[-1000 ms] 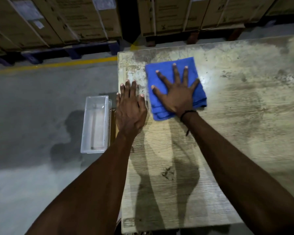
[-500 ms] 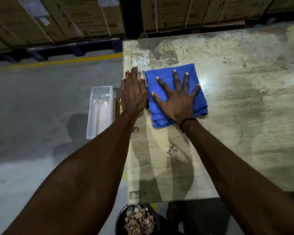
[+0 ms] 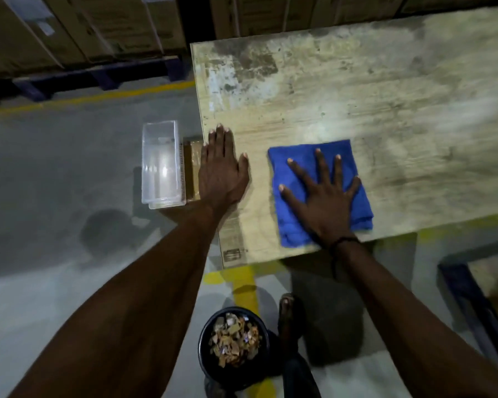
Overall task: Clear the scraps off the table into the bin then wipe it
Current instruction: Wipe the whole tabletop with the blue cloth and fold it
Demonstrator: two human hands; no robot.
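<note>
Right hand (image 3: pixel 325 202): flat, fingers spread, pressing on folded blue cloth (image 3: pixel 305 168).
Cloth: on desk (image 3: pixel 357 90), near front edge.
Left hand (image 3: pixel 222 170): flat, fingers straight and together, palm down on desk at left edge, holding nothing; apart from cloth.
Desk: worn, stained top.
Bin (image 3: pixel 213 366): black, round, on floor below desk's front corner; filled with scraps (image 3: pixel 235 338).
Clear tray (image 3: pixel 160 165): left of desk, just beside left hand.
Cartons (image 3: pixel 84 27): stacked behind.
</note>
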